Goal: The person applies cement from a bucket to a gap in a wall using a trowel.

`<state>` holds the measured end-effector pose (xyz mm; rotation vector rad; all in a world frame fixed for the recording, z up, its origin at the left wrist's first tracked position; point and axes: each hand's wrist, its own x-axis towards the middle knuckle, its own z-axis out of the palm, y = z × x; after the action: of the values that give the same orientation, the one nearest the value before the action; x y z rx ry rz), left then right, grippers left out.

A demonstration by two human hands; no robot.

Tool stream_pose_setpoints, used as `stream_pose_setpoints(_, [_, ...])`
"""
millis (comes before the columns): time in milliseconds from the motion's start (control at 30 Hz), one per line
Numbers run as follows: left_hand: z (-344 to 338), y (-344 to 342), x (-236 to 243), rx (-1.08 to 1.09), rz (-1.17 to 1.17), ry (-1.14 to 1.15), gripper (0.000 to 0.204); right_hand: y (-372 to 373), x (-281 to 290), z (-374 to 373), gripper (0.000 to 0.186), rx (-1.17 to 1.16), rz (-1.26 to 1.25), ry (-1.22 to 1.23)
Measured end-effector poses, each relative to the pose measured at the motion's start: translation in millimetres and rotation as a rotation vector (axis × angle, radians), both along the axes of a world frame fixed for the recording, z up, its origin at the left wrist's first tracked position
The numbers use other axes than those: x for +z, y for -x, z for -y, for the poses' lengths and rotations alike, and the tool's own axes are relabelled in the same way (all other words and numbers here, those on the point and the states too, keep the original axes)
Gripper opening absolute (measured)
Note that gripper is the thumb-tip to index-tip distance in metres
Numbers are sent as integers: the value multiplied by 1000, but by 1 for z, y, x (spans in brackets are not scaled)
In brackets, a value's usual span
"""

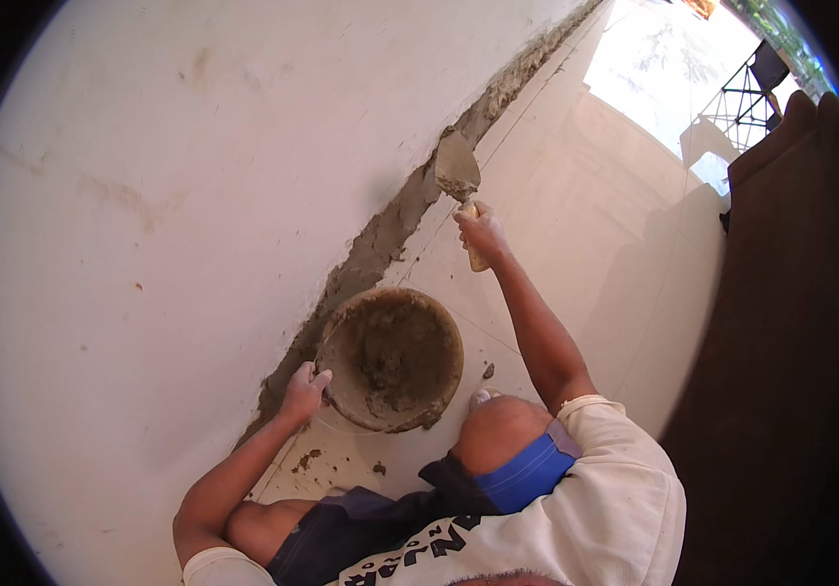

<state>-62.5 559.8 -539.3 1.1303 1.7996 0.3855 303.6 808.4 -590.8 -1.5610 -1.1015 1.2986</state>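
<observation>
My right hand [481, 232] grips the pale handle of a trowel [457, 168]. The blade lies against the rough strip of grey mortar [380, 244] along the foot of the wall, and some mortar clings to it near the handle. My left hand [303, 392] is closed on the left rim of a round bucket [452, 363], by its thin wire handle. Wet mortar [387, 356] covers the bucket's bottom and inner sides. The bucket stands on the floor between my arms, close to the wall.
A white wall [195, 195] fills the left side. Mortar crumbs lie on the tiled floor [575, 225] near my feet. A dark brown covering or panel [780, 342] stands at the right. Beyond it are a black metal frame [746, 103] and a sunlit opening.
</observation>
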Motion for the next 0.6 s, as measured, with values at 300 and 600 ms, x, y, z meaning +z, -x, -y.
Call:
stream_pose_setpoints(300, [5,14,-10,8,-73,-194,30,-14,64,99,34,248,384,-229])
stream_pose_setpoints(600, [-36,-47,7,55,-70,-401,34,-21,117,196,33,855,1016,-140])
